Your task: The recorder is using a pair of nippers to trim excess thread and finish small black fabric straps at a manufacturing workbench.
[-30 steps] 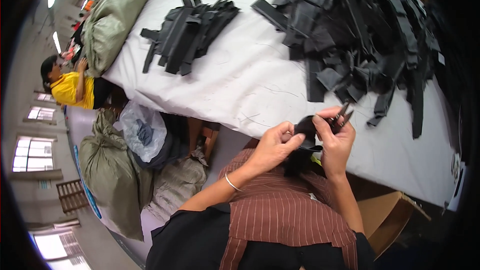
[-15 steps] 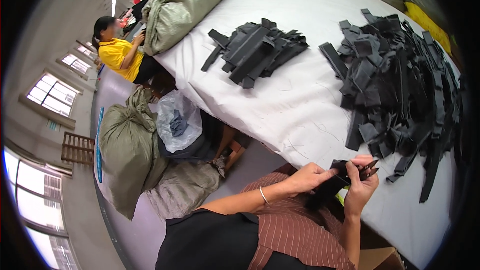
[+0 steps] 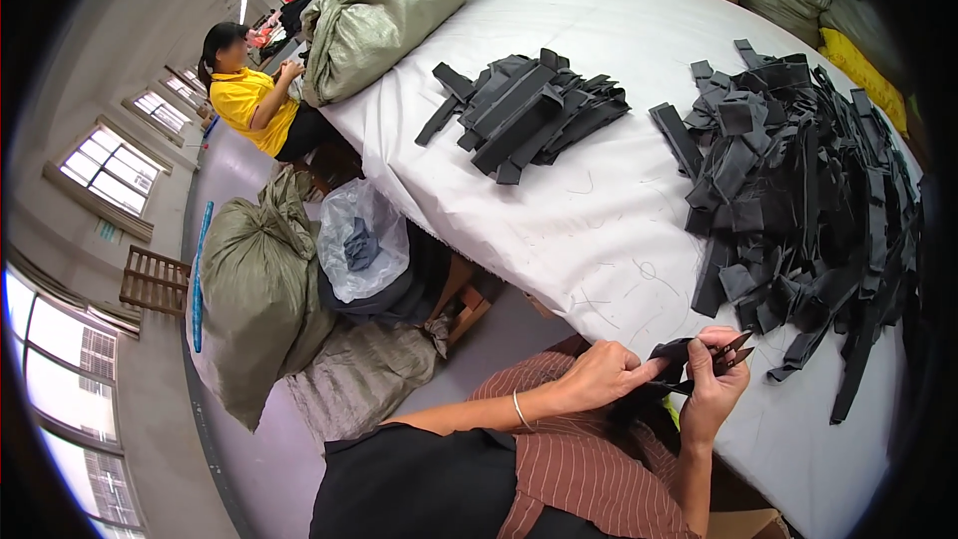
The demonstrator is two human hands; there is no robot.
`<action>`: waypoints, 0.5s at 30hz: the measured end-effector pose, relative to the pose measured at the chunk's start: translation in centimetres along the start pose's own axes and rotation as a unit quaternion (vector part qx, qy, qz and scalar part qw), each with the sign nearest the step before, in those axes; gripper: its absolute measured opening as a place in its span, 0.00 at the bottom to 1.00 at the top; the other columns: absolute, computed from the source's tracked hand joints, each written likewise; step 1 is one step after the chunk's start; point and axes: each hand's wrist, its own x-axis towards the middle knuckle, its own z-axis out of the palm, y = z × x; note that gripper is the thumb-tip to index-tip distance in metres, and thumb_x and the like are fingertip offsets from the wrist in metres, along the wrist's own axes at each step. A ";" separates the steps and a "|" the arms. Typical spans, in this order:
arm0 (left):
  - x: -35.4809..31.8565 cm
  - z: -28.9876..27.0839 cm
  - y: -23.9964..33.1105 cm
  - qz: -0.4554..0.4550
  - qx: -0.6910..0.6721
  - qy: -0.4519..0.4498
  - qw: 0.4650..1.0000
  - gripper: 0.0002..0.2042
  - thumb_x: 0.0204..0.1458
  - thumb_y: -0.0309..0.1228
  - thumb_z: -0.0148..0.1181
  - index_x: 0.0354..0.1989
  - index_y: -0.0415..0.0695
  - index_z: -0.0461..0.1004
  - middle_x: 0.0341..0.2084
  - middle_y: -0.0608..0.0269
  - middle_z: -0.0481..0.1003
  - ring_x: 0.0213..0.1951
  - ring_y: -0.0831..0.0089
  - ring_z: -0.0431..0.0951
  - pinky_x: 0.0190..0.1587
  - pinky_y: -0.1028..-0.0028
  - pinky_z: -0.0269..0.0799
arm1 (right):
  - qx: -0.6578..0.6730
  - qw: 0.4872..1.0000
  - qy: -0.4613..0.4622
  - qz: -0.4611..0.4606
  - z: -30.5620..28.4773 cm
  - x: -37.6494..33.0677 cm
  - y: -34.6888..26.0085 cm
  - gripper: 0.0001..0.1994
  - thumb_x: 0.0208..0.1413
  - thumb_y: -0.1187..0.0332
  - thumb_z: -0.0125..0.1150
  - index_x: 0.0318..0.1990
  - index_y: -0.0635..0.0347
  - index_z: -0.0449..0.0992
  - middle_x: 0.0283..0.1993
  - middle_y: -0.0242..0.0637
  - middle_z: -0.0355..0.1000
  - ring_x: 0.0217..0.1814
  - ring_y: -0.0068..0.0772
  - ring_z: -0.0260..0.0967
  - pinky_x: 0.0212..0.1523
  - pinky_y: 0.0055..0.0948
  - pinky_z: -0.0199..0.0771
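At the near edge of the white-covered table, my left hand (image 3: 602, 376) pinches a dark fabric strip (image 3: 667, 354) between thumb and fingers. A steel-coloured bangle circles that wrist. Close beside it, my right hand (image 3: 716, 379) is closed around small dark thread snips (image 3: 738, 347), whose two pointed blades stick out past the fingers to the upper right. The right thumb and fingers also meet the strip, though the exact contact is hidden. Part of the dark fabric hangs below the hands, over my brown striped clothing.
A large heap of dark fabric strips (image 3: 798, 190) covers the table's right side; a smaller pile (image 3: 534, 110) lies farther back. Loose threads dot the white cloth (image 3: 559, 230). Full sacks (image 3: 261, 289) stand on the floor at left. A person in yellow (image 3: 249, 100) works beyond the table.
Both hands stay together at the fabric, shifting only slightly. The left fingers have moved a little along the strip. The whole view has tilted slightly.
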 end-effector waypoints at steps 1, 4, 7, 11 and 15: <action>-0.2 0.2 -0.1 0.009 -0.040 0.010 0.999 0.26 0.56 0.45 0.56 0.17 0.32 0.72 0.08 0.52 0.65 0.12 0.76 0.61 0.17 0.67 0.58 | 0.011 1.000 0.001 0.016 0.2 0.0 -0.3 0.05 0.53 0.78 0.60 0.32 0.61 0.70 0.33 0.28 0.64 0.27 0.14 0.56 0.27 0.15 0.56; -0.6 0.1 0.6 0.029 -0.119 0.023 0.992 0.25 0.56 0.43 0.56 0.16 0.30 0.71 0.08 0.51 0.63 0.13 0.77 0.59 0.17 0.67 0.57 | 0.022 0.999 0.013 0.030 0.2 0.0 -0.5 0.05 0.53 0.79 0.61 0.31 0.62 0.69 0.33 0.29 0.63 0.30 0.16 0.57 0.30 0.15 0.57; -1.2 -0.5 1.9 0.064 -0.135 0.047 0.988 0.22 0.56 0.40 0.56 0.18 0.30 0.70 0.09 0.57 0.64 0.16 0.81 0.60 0.19 0.71 0.59 | 0.038 0.998 0.028 0.047 0.0 0.2 -1.1 0.05 0.53 0.79 0.61 0.31 0.62 0.69 0.33 0.29 0.64 0.30 0.17 0.57 0.30 0.16 0.57; -1.2 -1.2 2.1 0.092 -0.088 0.037 0.991 0.17 0.56 0.34 0.56 0.21 0.32 0.70 0.10 0.63 0.63 0.19 0.84 0.62 0.21 0.75 0.61 | 0.057 0.997 0.032 0.026 0.4 0.3 -2.0 0.06 0.52 0.79 0.61 0.32 0.62 0.69 0.33 0.31 0.64 0.29 0.17 0.57 0.29 0.17 0.56; -2.0 -1.3 2.9 0.089 -0.124 -0.077 0.985 0.15 0.57 0.33 0.54 0.23 0.33 0.71 0.11 0.67 0.64 0.19 0.84 0.58 0.20 0.73 0.58 | 0.073 0.997 0.018 -0.005 0.1 -0.2 -2.9 0.07 0.51 0.81 0.61 0.31 0.62 0.69 0.33 0.33 0.65 0.32 0.21 0.59 0.33 0.18 0.58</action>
